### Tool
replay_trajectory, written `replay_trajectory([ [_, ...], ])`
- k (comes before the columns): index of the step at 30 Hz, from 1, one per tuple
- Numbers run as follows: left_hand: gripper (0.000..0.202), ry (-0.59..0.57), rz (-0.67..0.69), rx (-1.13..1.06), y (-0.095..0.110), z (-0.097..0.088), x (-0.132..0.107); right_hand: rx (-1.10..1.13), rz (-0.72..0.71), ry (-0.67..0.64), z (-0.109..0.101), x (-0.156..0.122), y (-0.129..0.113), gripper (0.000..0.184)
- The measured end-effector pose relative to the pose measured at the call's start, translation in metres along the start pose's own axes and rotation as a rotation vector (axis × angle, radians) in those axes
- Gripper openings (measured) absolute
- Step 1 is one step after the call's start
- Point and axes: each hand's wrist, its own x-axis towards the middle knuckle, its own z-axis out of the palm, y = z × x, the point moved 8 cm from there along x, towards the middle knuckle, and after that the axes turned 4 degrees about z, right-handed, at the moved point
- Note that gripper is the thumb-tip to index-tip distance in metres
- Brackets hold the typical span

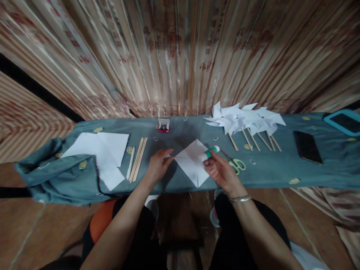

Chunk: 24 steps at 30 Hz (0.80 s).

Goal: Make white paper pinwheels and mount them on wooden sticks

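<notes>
Right hand [221,172] pinches a green-and-white glue stick [210,152] over the slit paper square [191,161] at its ten o'clock, left hand [159,165] pinching a small white item [168,155] beside the square's nine-o'clock corner.

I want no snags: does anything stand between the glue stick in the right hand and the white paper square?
Nothing visible does. The right hand holds the glue stick over the right side of the paper square; the left hand is by its left corner, the scissors off to the right.
</notes>
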Motion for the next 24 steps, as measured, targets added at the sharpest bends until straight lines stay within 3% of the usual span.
replay_trajectory([
  [3,0.032,-0.041,0.093,0.244,-0.008,0.006,0.008,0.009,0.032,-0.044,0.001,0.002,0.002,0.025],
  [7,0.036,-0.092,0.129,0.38,-0.011,0.017,0.01,0.064,0.026,-0.014,-0.004,0.004,-0.001,0.022],
  [12,0.04,-0.02,0.21,0.409,0.013,0.019,0.001,-0.042,-0.07,0.035,-0.013,0.005,-0.013,0.029],
  [16,0.039,-0.231,0.331,0.327,0.04,0.059,-0.02,-0.443,-0.358,0.179,-0.022,-0.003,-0.037,0.031],
  [19,0.049,-0.366,0.385,0.345,0.051,0.089,-0.037,-0.851,-0.515,0.256,-0.018,-0.01,-0.045,0.033],
  [22,0.055,-0.397,0.394,0.391,0.051,0.103,-0.044,-1.159,-0.569,0.304,-0.013,-0.015,-0.043,0.035],
  [24,0.057,-0.388,0.41,0.423,0.05,0.105,-0.045,-1.243,-0.578,0.291,-0.01,-0.015,-0.039,0.037],
])
